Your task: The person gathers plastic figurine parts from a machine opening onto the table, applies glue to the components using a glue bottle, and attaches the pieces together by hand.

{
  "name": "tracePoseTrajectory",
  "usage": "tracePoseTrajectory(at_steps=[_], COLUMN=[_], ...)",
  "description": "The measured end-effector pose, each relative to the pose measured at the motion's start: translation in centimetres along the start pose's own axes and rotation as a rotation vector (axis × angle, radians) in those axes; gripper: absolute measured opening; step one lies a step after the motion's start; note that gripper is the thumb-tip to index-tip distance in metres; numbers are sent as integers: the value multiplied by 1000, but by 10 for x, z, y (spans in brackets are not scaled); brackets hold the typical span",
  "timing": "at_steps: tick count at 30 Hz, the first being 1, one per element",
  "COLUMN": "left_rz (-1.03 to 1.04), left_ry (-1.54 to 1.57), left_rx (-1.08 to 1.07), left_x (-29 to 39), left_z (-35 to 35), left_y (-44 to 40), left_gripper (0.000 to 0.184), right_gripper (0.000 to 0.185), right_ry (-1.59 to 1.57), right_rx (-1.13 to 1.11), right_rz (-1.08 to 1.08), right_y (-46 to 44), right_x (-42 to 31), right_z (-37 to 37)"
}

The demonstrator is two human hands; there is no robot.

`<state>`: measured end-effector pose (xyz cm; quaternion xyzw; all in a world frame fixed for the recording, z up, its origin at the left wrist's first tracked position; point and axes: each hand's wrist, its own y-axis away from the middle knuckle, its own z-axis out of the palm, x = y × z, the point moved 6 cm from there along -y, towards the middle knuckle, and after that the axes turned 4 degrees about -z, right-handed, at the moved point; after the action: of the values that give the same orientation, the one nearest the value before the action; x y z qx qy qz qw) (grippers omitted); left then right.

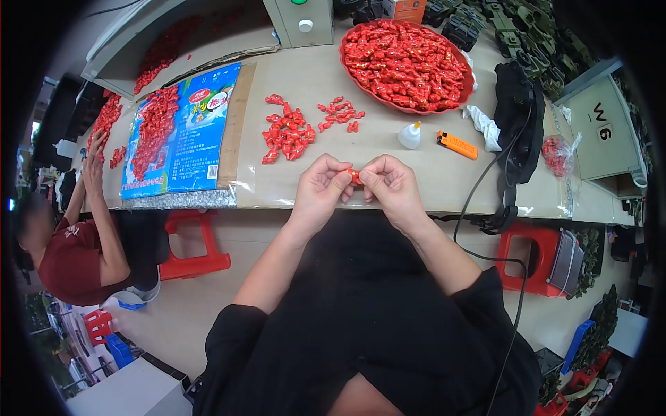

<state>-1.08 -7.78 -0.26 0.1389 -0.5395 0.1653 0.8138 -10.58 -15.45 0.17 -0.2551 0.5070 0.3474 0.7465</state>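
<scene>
- Head view: left hand [323, 186] and right hand [390, 186] pinch a small red piece [356, 177] between them, above the table [263, 193] near its front edge.
- Loose red pile [286, 133]: ten o'clock from that piece.
- Heaped red bowl [420, 110]: one o'clock.
- White bottle [409, 137]: two o'clock.

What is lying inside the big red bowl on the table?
The bowl holds a heap of small red pieces. Its bottom cannot be seen, because the heap covers it.

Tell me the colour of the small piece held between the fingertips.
The small piece is mostly red, seen in the head view.
</scene>
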Motion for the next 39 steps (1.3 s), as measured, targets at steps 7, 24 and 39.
tracePoseTrajectory(at_steps=[7,24,39], left_rz=[1,164,140], left_ry=[2,35,69], left_rx=[-10,-49,-53], left_x=[-2,4,8], left_z=[-1,2,6], left_y=[0,6,5], left_gripper=[6,14,16], right_gripper=[10,9,10], right_ry=[3,-124,-166], right_rx=[1,-20,-66], right_rz=[5,-86,-131], right_y=[0,3,2], right_x=[1,-4,-4], right_z=[0,-3,-3])
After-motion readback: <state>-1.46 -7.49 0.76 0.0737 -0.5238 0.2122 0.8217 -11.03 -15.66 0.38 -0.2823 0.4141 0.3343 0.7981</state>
